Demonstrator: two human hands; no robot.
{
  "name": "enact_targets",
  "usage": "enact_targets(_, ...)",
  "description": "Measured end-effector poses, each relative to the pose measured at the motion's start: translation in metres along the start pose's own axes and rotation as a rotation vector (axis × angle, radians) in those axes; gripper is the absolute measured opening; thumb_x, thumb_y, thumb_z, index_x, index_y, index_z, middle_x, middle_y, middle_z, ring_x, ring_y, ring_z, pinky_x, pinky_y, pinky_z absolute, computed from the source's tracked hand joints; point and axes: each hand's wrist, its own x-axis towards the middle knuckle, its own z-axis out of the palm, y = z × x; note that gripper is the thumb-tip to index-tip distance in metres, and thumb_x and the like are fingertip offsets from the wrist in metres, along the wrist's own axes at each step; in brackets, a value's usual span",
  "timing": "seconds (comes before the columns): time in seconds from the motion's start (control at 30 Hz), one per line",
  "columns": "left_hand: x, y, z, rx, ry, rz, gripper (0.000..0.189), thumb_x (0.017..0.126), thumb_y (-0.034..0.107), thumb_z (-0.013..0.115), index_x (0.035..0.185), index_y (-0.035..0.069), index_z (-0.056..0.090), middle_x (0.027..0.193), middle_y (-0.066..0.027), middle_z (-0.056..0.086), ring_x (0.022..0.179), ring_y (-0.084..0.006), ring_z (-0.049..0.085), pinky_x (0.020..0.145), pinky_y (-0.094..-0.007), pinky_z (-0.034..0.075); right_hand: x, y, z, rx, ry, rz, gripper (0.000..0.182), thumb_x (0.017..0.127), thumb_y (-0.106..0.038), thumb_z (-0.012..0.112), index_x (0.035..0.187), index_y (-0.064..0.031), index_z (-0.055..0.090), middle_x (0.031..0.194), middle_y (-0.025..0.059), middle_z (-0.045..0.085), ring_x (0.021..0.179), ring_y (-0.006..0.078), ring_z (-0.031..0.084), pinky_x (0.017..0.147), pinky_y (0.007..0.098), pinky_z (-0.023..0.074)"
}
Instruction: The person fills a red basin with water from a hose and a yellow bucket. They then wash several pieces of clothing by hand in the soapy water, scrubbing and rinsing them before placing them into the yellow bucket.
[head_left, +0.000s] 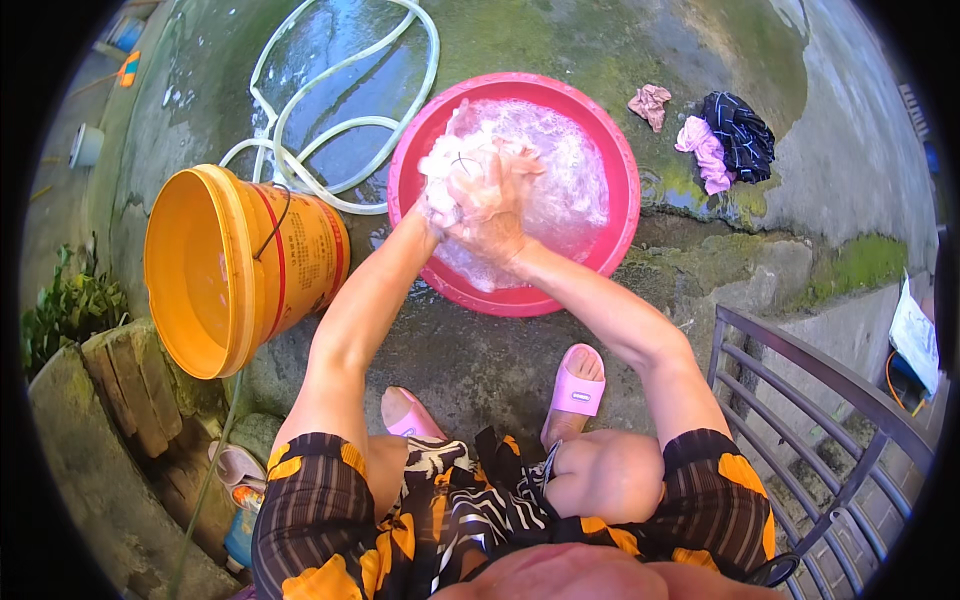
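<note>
A pink-red plastic basin (517, 304) of foamy water (566, 165) stands on the wet ground before me. My two hands are pressed together over its left half. A wet, whitish cloth (454, 161) is bunched between them. My right hand (491, 236) grips the cloth from the near side, its wrist over the suds. Cloth and foam largely cover my left hand (439, 210), which clasps the same bundle from the left. Several of its fingers are hidden.
Left of the basin, a yellow plastic bucket (307, 232) lies tilted, mouth leftward. Behind it loops a clear hose (352, 64). A brown cloth (650, 105), a pink cloth (703, 150) and a dark patterned garment (742, 139) lie at right. A metal rack (810, 397) stands near right.
</note>
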Motion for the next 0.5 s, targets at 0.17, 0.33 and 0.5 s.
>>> enact_targets(0.17, 0.030, -0.035, -0.017, 0.145, 0.086, 0.341, 0.045, 0.094, 0.043, 0.047, 0.114, 0.004, 0.060, 0.095, -0.0091, 0.067, 0.075, -0.0197, 0.067, 0.062, -0.0338, 0.056, 0.051, 0.045, -0.027, 0.323, -0.058, 0.173, 0.025, 0.082, -0.027, 0.064, 0.099, -0.0096, 0.067, 0.087, 0.0064, 0.065, 0.071, 0.0184, 0.060, 0.073, 0.0326, 0.0509)
enact_targets(0.33, -0.018, -0.006, -0.008, 1.396, 0.255, 0.294, 0.039, 0.092, 0.035, 0.048, 0.115, 0.008, 0.063, 0.102, -0.0221, 0.064, 0.096, -0.0331, 0.062, 0.081, -0.0437, 0.053, 0.054, 0.092, -0.050, 0.187, -0.449, 0.657, 0.030, 0.088, -0.028, 0.056, 0.107, -0.0054, 0.061, 0.098, 0.0129, 0.063, 0.085, 0.0226, 0.059, 0.080, 0.0377, 0.0488)
enact_targets(0.5, -0.053, -0.010, -0.008, 2.203, 0.256, 0.630, 0.054, 0.088, 0.028, 0.048, 0.142, 0.026, 0.044, 0.137, -0.0292, 0.042, 0.134, -0.0434, 0.031, 0.110, -0.0526, 0.030, 0.027, 0.095, -0.098, -0.476, -0.378, -0.144, 0.033, 0.085, -0.025, 0.056, 0.111, -0.0031, 0.058, 0.112, 0.0226, 0.059, 0.098, 0.0325, 0.061, 0.084, 0.0451, 0.0492)
